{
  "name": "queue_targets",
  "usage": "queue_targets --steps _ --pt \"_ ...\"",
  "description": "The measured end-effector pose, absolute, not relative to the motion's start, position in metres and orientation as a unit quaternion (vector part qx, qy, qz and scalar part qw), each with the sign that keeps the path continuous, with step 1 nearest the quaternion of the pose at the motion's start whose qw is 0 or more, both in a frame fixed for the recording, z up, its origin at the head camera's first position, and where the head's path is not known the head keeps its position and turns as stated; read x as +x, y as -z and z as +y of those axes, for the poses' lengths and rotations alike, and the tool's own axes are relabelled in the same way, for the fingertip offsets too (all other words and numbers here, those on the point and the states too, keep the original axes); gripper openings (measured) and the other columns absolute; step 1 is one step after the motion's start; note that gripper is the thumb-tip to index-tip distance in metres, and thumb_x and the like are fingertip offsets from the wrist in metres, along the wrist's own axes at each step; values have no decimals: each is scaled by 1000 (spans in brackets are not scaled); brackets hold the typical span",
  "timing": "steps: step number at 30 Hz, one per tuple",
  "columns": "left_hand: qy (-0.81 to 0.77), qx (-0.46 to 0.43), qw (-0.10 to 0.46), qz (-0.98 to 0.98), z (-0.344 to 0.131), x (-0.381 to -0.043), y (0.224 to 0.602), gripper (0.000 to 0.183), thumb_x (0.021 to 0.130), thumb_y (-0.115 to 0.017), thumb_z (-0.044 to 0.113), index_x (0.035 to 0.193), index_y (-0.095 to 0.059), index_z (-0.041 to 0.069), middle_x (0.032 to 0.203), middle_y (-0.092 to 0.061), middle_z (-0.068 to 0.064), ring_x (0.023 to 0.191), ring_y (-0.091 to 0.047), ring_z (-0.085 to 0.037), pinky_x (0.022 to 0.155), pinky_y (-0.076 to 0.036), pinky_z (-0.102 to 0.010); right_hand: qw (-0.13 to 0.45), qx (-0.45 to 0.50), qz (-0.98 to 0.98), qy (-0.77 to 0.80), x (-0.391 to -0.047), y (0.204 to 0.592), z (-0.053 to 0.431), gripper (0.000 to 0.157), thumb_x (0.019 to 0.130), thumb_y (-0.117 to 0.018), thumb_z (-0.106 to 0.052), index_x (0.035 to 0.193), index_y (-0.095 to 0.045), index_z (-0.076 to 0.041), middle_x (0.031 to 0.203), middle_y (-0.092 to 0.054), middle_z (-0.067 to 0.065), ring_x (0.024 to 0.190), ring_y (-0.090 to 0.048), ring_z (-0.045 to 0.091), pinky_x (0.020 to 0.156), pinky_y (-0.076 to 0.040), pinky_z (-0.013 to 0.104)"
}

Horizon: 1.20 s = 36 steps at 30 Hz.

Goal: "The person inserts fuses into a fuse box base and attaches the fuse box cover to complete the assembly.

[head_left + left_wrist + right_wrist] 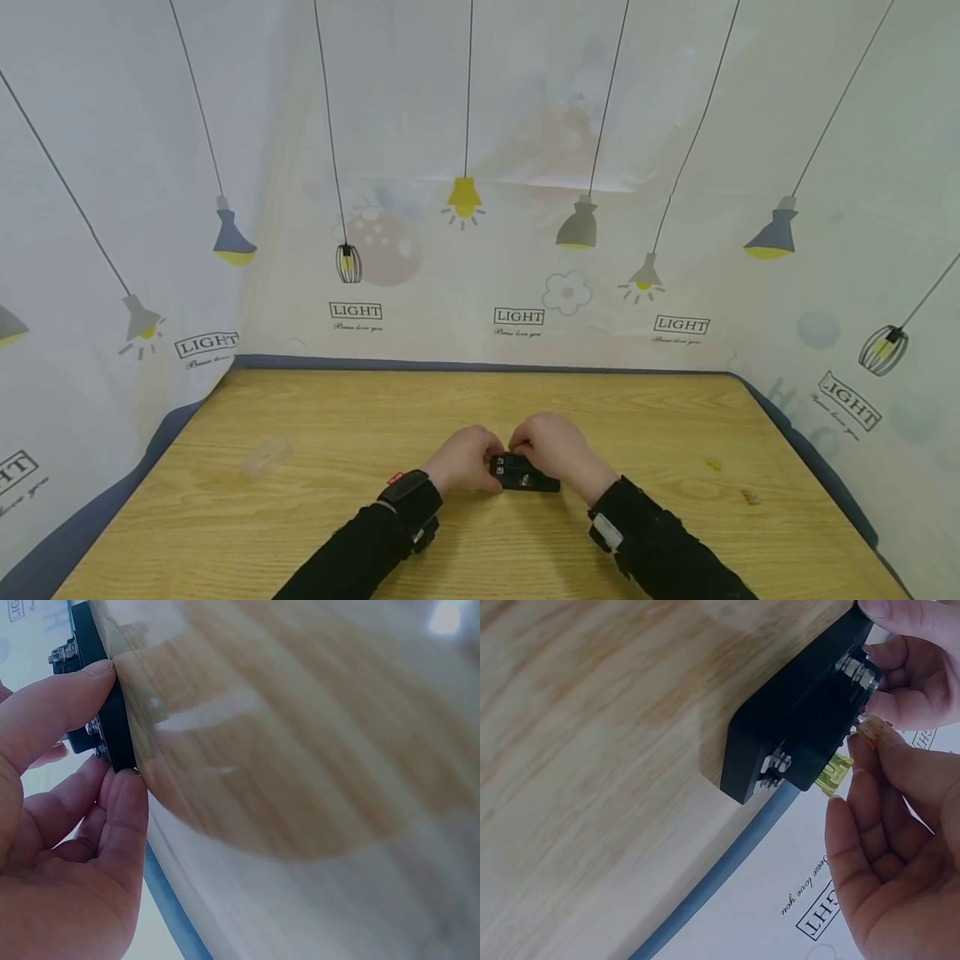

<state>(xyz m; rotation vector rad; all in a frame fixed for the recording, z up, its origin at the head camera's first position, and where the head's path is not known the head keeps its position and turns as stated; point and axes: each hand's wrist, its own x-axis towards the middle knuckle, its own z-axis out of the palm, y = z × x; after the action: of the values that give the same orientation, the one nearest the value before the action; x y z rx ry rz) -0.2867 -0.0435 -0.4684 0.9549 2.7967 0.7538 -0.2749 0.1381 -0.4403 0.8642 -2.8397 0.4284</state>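
Note:
On the wooden table in front of me is a black fuse block (528,477) with metal screw terminals along its edges. My left hand (468,458) grips its left end, thumb on one side and fingers on the other, as the left wrist view shows on the block (120,727). A yellow blade fuse (832,774) stands in the block's top. Beside it my right hand (907,847) pinches an orange-brown blade fuse (870,730) between thumb and index finger, right at the block's top. Whether this fuse's prongs are inside a slot cannot be seen.
A clear plastic box (267,458) lies on the table at the left. To the right lie a small yellow piece (712,464) and a small orange-brown piece (751,497). A sheet (450,275) printed with lamps rises behind the table.

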Motion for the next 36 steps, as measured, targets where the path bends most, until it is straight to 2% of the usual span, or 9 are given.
queue_targets --steps 36 --pt "-254 324 42 911 -43 -289 472 36 61 -81 22 93 -70 12 83 -58 4 71 -46 -8 65 -40 -23 72 283 -947 -130 -276 447 134 5 80 -67 -16 81 -72 -17 75 -61 -7 72 -56 11 67 -48 28"
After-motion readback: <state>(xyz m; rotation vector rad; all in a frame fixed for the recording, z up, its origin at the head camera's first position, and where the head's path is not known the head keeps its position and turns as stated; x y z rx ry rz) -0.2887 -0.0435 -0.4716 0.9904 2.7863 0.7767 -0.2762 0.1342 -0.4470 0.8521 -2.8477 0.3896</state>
